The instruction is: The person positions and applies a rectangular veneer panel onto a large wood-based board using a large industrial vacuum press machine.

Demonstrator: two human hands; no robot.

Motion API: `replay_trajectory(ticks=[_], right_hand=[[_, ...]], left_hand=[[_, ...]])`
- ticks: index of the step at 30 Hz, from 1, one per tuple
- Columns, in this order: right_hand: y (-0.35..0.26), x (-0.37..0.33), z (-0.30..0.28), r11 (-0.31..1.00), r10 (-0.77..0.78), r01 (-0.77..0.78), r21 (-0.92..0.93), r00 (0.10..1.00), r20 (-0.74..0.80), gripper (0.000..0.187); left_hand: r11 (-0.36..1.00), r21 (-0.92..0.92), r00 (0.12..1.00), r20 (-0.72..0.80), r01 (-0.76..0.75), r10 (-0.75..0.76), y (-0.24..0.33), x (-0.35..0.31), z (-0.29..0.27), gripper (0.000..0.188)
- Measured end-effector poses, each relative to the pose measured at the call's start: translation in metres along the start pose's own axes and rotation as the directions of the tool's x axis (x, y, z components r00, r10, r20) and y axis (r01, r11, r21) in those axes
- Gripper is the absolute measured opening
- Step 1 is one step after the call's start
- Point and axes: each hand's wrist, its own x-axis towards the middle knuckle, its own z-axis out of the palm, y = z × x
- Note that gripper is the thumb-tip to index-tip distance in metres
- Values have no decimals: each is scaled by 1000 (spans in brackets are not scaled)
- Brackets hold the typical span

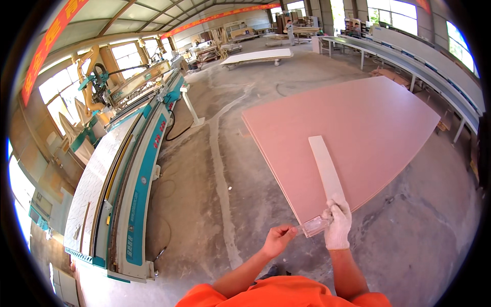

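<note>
My right hand (338, 225), in a white knit glove, is closed round the lower end of a long pale strip of board (327, 169). That strip slants away over a large pinkish sheet panel (353, 117), which lies in a low stack. Beside the glove, a clear plastic strip (314, 225) shows at the stack's near corner; its exact shape is hard to make out. Bare, my left hand (280, 240) has its fingers pinched together, with the tips at the plastic's left end. The curled fingers partly hide what they grip.
On the left stands a long teal-and-white machine (140, 204) with a pale bed. A white post (192, 105) rises from the concrete floor. Along the right runs a long bench (399, 53). Farther back are a low platform with a white sheet (258, 56) and a person (290, 33).
</note>
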Motion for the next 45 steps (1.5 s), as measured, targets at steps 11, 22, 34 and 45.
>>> replay_trajectory(ticks=[11, 22, 34, 45], right_hand=[[40, -26, 17, 817, 291, -428, 387, 885, 364, 31], [9, -45, 10, -70, -182, 702, -709, 690, 701, 51], [-38, -60, 91, 109, -43, 798, -592, 599, 800, 52], [2, -27, 123, 720, 546, -601, -347, 181, 818, 50]], left_hand=[[734, 231, 734, -103, -639, 672, 20, 74, 57, 5], [825, -7, 823, -76, -565, 563, 31, 62, 75, 65], [752, 451, 665, -371, -481, 648, 68, 10, 40, 13], [993, 30, 99, -994, -114, 41, 41, 0, -80, 50]])
